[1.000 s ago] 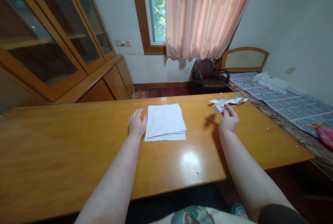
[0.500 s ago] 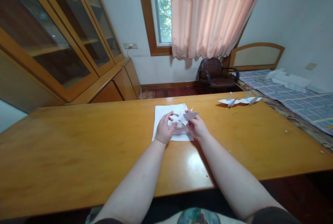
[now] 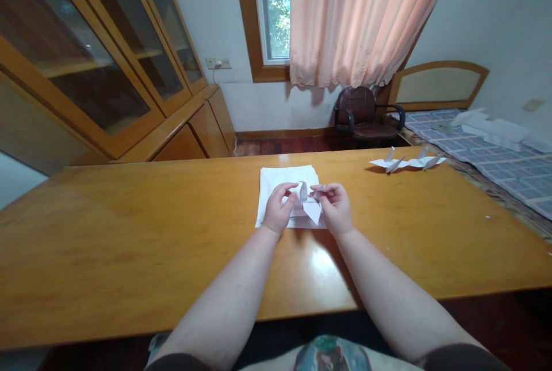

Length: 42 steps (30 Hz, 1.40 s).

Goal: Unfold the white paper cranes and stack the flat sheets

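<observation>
A white folded paper crane (image 3: 311, 207) is held between my two hands, just above a stack of white paper sheets (image 3: 268, 180). My left hand (image 3: 279, 207) pinches its left side between thumb and fingers. On the other side, my right hand (image 3: 337, 205) grips it with thumb and forefinger. One pointed flap hangs down toward me, and another stands upright in the middle. Parts of the crane are hidden behind my fingers. Two more white paper cranes (image 3: 392, 164) stand side by side at the table's far right.
The wooden table (image 3: 150, 244) spans the view. Beyond its far edge stands a dark red armchair (image 3: 360, 112), with a bed (image 3: 483, 146) at the right. A glass-fronted cabinet (image 3: 129, 60) rises on the left. Small white scraps lie near the table's right edge.
The crane has turned in my hands, so a flap that pointed right now points down toward me. My right hand has shifted to the crane's right side. The camera view has moved slightly.
</observation>
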Each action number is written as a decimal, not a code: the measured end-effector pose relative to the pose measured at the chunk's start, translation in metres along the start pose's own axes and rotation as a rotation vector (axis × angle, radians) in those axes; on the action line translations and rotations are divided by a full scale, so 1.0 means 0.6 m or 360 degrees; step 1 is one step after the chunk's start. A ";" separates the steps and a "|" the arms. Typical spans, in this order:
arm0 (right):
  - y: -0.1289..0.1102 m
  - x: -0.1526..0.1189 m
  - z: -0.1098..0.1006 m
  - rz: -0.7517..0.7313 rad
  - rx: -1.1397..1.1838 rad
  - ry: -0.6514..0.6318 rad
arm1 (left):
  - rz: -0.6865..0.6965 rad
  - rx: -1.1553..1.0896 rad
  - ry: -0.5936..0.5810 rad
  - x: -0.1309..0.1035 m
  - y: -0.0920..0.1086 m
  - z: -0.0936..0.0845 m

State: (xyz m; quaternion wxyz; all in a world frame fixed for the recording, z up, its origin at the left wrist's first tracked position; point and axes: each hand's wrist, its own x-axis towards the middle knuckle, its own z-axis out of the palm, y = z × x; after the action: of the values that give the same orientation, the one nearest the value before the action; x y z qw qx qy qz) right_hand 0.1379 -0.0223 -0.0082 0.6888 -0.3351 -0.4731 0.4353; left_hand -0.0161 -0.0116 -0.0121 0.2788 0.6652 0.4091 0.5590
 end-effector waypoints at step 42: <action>0.006 0.000 -0.008 -0.0094 -0.0663 -0.0148 | -0.0120 -0.0188 0.0245 -0.005 0.017 0.013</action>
State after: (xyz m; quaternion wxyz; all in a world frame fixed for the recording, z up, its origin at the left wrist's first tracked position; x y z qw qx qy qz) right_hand 0.1415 -0.0215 -0.0128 0.5946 -0.4357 -0.5936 0.3227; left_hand -0.0063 -0.0185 -0.0069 0.3062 0.5866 0.4204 0.6207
